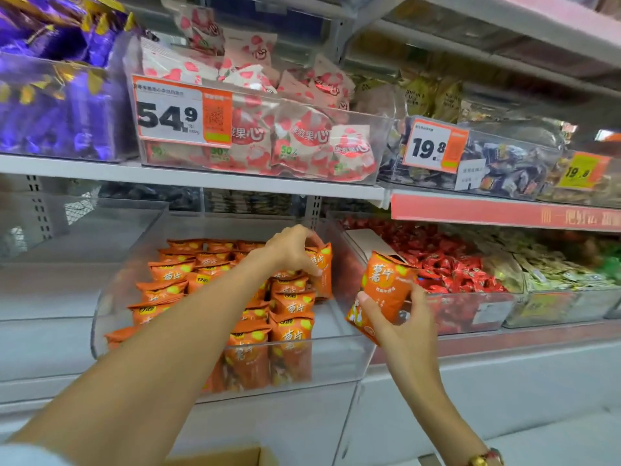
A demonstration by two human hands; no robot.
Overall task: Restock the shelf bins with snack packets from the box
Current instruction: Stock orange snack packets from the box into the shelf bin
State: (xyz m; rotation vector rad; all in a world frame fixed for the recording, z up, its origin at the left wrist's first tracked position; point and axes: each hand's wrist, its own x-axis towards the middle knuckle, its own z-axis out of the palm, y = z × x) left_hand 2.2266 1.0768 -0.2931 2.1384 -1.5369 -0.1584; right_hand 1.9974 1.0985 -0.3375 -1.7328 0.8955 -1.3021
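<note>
The left arm is reaching far forward into the clear bin, and the left hand is curling its fingers around an orange packet at the back right of that bin. The right hand is waiting just right of the bin, pinching another orange packet upright between thumb and fingers.

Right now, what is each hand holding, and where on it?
The left hand grips the top of an orange snack packet standing inside the clear plastic bin. The right hand holds another orange packet by its lower half.
</note>
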